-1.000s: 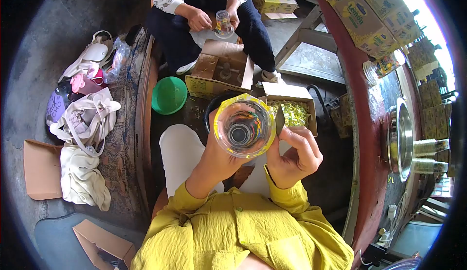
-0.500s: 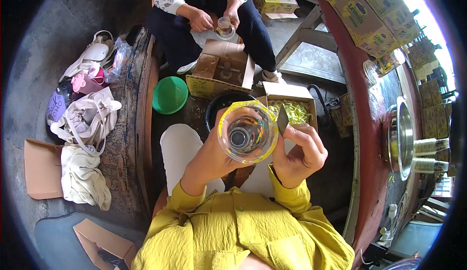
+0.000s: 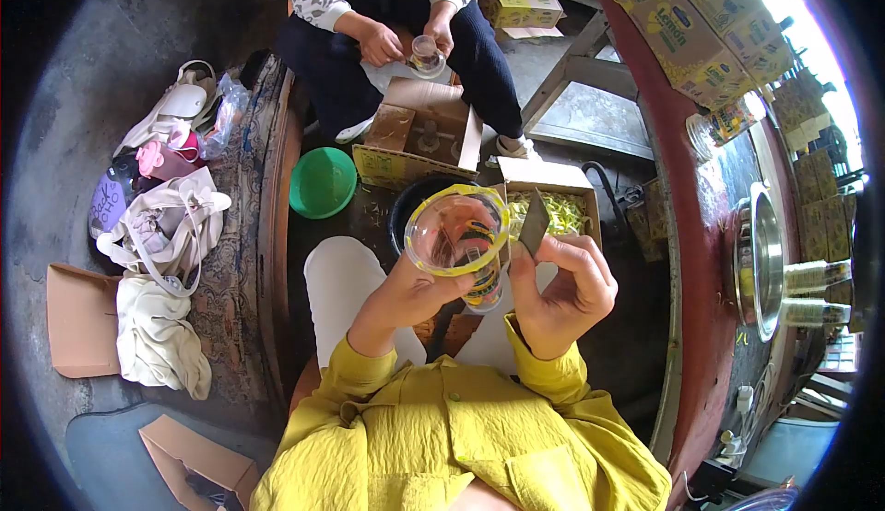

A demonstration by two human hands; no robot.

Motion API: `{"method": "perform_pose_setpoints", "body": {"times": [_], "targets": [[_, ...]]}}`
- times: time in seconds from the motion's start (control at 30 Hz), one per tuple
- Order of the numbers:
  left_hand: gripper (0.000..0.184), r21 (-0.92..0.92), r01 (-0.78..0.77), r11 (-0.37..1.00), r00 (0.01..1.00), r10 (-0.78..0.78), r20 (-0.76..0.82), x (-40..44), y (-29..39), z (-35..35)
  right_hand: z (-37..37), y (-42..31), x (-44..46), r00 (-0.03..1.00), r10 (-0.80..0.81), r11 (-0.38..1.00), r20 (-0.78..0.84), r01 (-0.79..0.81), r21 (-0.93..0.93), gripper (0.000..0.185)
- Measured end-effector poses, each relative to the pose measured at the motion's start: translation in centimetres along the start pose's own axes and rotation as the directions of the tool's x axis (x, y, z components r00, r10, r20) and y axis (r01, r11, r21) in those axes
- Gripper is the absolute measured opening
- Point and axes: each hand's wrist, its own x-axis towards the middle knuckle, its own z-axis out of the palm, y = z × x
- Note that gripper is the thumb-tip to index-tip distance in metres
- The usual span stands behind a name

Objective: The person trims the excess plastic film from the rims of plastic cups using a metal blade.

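My left hand [image 3: 408,297] is wrapped round a clear plastic cup [image 3: 481,292] with a colourful printed wall. Its wide mouth, edged in ragged yellow, tilts toward me. Between thumb and fingers, my right hand [image 3: 570,292] pinches a thin flat metal blade [image 3: 535,223] that points up, just right of the cup's rim. Beneath the cup, a dark basin [image 3: 406,211] is partly hidden. Beyond my right hand, an open carton [image 3: 551,173] holds many yellow-green strips [image 3: 564,212].
A co-worker opposite holds another clear cup [image 3: 426,58] above an open cardboard box [image 3: 378,163]. A green basin [image 3: 323,182] sits on the floor. Bags [image 3: 166,225] lie on the left bench. To the right, a red-edged table bears lemon cartons [image 3: 687,36], a metal bowl [image 3: 763,262] and stacked cups [image 3: 816,313].
My left hand has tipped the cup, so its printed side now shows below the rim and its mouth sits slightly further left. My right hand keeps the blade nearly in place.
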Motion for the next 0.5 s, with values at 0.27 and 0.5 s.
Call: {"method": "perform_pose_setpoints", "body": {"times": [0.27, 0.5], "targets": [[0.063, 0.043, -0.017, 0.999, 1.000, 0.018, -0.008, 0.08, -0.14, -0.27, 0.35, -0.43, -0.27, 0.999, -0.032, 0.999, 0.005, 0.032, -0.040, 0.019], [0.067, 0.067, -0.038, 0.997, 0.998, 0.041, -0.041, 0.01, -0.14, -0.25, 0.43, -0.51, -0.33, 0.999, -0.046, 0.997, 0.012, 0.046, -0.059, 0.020]]}}
